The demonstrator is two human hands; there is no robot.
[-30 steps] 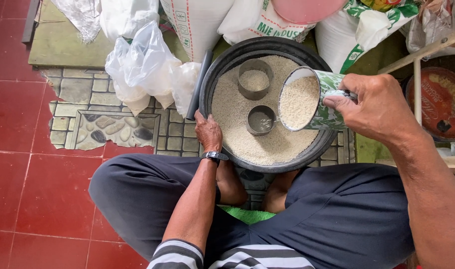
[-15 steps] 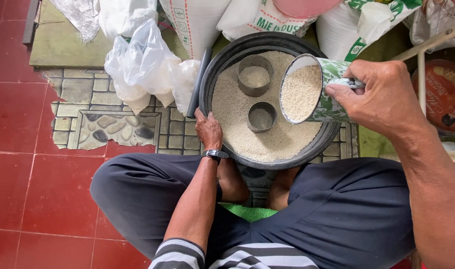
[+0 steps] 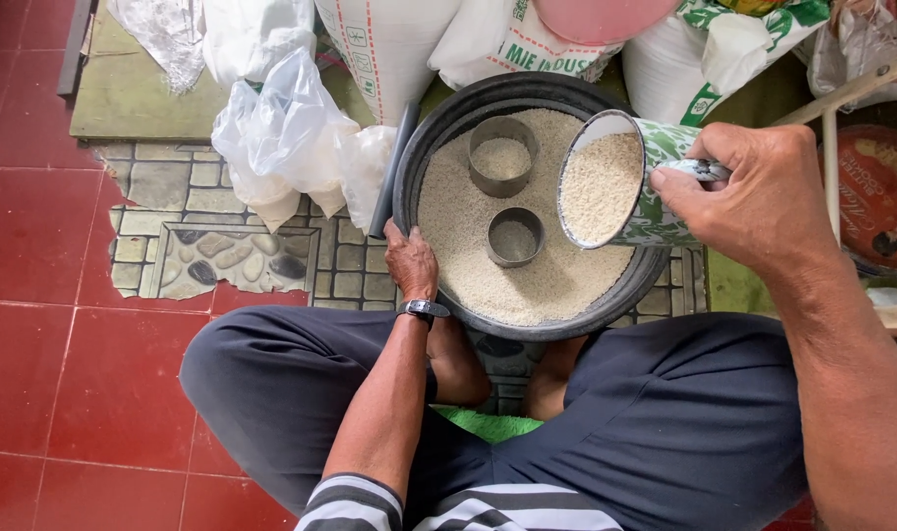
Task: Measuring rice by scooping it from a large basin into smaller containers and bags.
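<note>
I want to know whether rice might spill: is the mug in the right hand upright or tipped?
Tipped. The mug lies nearly on its side in the right hand, mouth facing the camera, rice filling it.

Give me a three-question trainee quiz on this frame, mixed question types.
1. True or false: the right hand holds a green-patterned mug full of rice, tilted over the basin.
2. How many small metal tins sit in the rice inside the basin? A) one B) two C) four
3. Where does the left hand rest?

Key
1. True.
2. B: a larger tin and a smaller tin.
3. On the near rim of the basin, at its left side, a watch on the wrist.
</note>
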